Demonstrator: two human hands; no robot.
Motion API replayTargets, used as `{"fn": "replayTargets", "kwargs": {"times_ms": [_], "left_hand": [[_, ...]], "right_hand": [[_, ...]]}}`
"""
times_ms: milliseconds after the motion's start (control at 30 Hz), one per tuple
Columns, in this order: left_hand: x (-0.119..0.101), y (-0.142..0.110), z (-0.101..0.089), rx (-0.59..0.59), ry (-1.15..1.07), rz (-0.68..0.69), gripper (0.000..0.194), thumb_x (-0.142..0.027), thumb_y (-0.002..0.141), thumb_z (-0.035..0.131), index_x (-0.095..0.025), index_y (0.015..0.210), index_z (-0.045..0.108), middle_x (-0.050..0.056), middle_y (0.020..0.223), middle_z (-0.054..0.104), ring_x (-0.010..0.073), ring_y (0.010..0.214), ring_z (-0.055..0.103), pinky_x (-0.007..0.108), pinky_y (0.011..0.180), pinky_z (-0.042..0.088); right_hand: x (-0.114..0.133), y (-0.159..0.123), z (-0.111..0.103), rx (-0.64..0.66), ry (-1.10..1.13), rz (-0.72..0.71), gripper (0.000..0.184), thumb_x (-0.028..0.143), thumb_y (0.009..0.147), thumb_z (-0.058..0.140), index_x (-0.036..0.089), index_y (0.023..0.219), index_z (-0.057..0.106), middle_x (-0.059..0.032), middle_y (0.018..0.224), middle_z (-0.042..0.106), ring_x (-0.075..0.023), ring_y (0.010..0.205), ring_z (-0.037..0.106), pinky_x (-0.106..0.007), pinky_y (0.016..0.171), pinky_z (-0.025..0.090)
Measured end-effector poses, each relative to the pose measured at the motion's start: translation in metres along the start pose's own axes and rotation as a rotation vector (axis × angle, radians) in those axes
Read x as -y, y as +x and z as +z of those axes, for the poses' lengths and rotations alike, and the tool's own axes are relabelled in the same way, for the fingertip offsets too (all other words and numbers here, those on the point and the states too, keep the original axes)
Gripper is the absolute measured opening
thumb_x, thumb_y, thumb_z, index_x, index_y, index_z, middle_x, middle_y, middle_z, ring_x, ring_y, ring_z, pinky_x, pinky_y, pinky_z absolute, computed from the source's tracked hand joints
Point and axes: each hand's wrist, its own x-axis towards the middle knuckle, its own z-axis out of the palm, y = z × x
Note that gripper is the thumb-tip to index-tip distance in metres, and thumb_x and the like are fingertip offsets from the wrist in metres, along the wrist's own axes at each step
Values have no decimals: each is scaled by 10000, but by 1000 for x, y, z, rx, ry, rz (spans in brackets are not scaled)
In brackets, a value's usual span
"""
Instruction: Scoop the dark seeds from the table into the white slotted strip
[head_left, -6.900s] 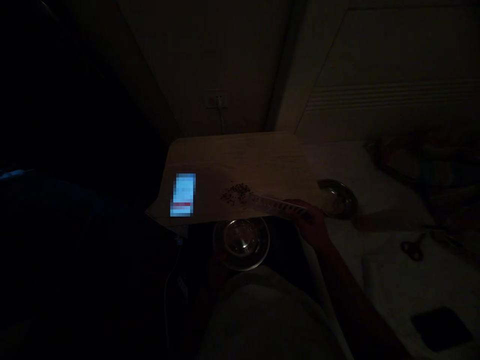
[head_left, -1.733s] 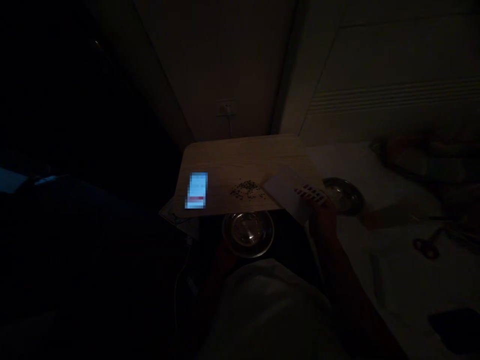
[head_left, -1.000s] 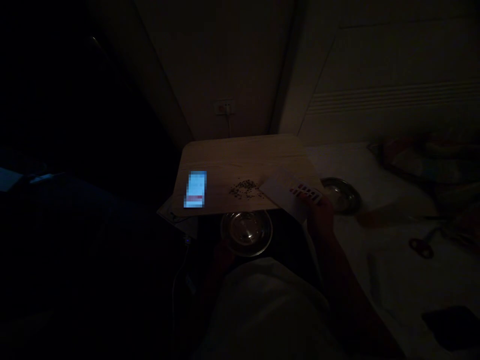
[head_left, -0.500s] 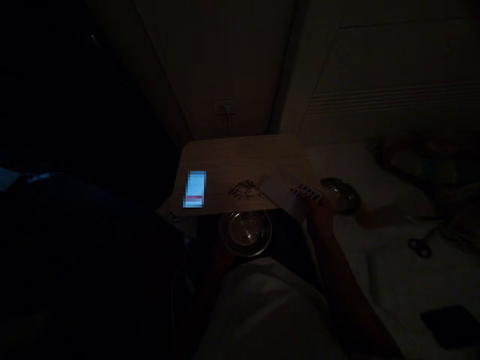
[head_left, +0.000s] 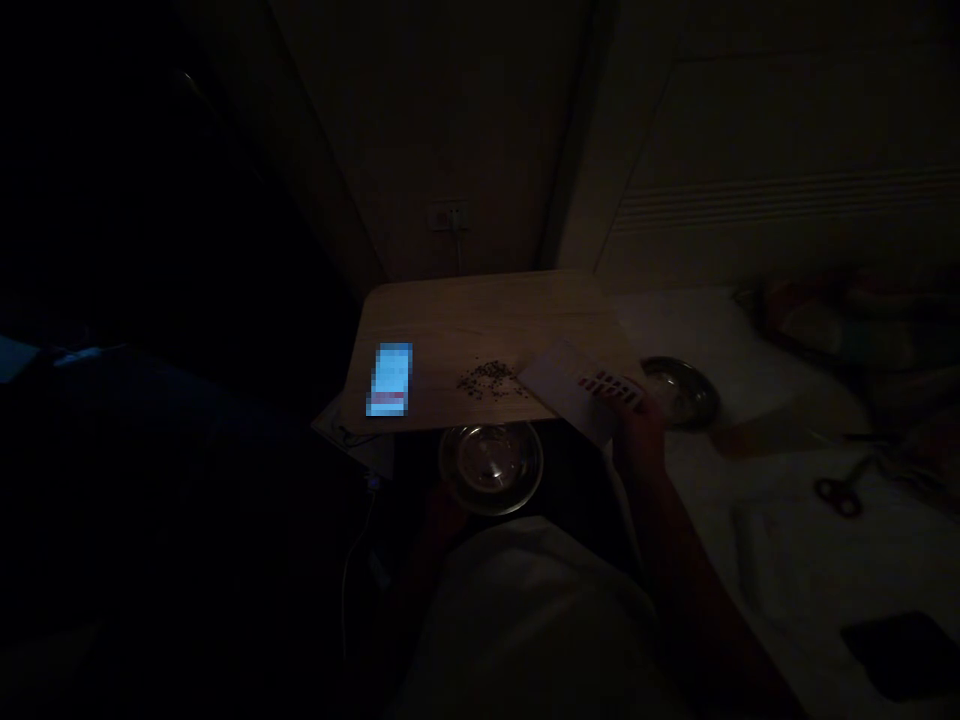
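Observation:
The scene is very dim. My right hand [head_left: 639,432] grips a white card [head_left: 564,385] with rows of dark and red patches printed near the fingers. Its far edge rests at the right side of a scatter of small dark seed-like bits [head_left: 491,380] on the wooden tabletop [head_left: 480,315]. Below the table's front edge, my left hand [head_left: 448,508] holds a round metal bowl [head_left: 491,468] by its left rim. Shadow hides most of the left fingers. The bowl's inside shines, and I cannot make out any contents.
A lit phone [head_left: 390,380] lies at the table's left. To the right, on a white sheet, are a second metal bowl [head_left: 679,392], scissors [head_left: 838,496] and a dark flat object [head_left: 904,655]. A wall socket [head_left: 448,215] with a plugged cable is behind the table.
Almost nothing differs. The card, both hands and the bowl keep nearly the same places, and the dark bits look unmoved.

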Motion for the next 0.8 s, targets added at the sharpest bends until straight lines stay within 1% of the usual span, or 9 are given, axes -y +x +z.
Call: {"fn": "replayTargets", "kwargs": {"times_ms": [100,200,300,367,400,467,600,733,800], "left_hand": [[1,0,-2,-10,13,21,206,-73,641,607,-179,796,693,47,851,719,287,1174,515,398,1008,390],[1,-2,-4,7,15,22,210,-77,636,612,-176,801,698,57,893,718,302,1187,502,408,1002,400],[-1,-5,-4,32,6,16,244,-106,645,612,-178,860,701,57,936,713,299,1205,486,410,1006,398],[-1,-6,-3,47,2,14,291,-97,648,608,-169,916,698,57,976,706,283,1220,474,384,1019,388],[-1,-6,-2,54,-5,13,281,-118,654,606,-168,916,695,59,977,705,289,1212,481,398,1011,394],[1,-4,0,74,-20,3,265,-157,665,603,-160,915,691,67,973,704,307,1195,493,431,997,401],[4,1,0,53,-33,-2,226,-137,659,611,-168,870,686,65,923,711,299,1191,500,413,1010,391],[4,-1,-5,38,-42,19,244,-136,667,608,-191,894,680,47,922,711,281,1221,474,400,1028,378],[3,-3,-5,37,-45,6,234,-129,650,616,-183,867,684,53,903,714,292,1219,474,407,1031,377]], "right_hand": [[3,-4,4,26,-27,6,292,312,635,691,187,898,678,-31,838,689,-175,739,608,-299,671,463],[4,-8,8,93,-86,8,303,360,638,700,185,885,684,-37,835,698,-187,744,612,-306,676,467],[6,-11,12,181,-120,20,287,363,636,713,199,870,688,-24,814,700,-181,730,610,-292,662,464],[6,-13,14,217,-119,18,271,358,636,714,205,858,689,-19,814,701,-179,725,608,-287,657,462],[7,-13,15,222,-116,19,268,358,635,712,205,854,689,-20,814,701,-180,722,608,-288,655,462],[6,-14,17,230,-119,23,268,360,635,707,204,852,686,-23,809,701,-186,717,608,-294,650,463],[2,-13,18,223,-130,12,275,368,640,696,198,855,678,-30,809,697,-186,720,603,-301,656,463],[-2,-9,17,149,-107,-5,312,374,658,680,190,908,661,-30,825,681,-172,717,592,-299,665,460],[-2,-7,17,115,-122,-30,309,368,668,673,191,920,658,-24,821,675,-167,718,590,-297,671,456]]}}
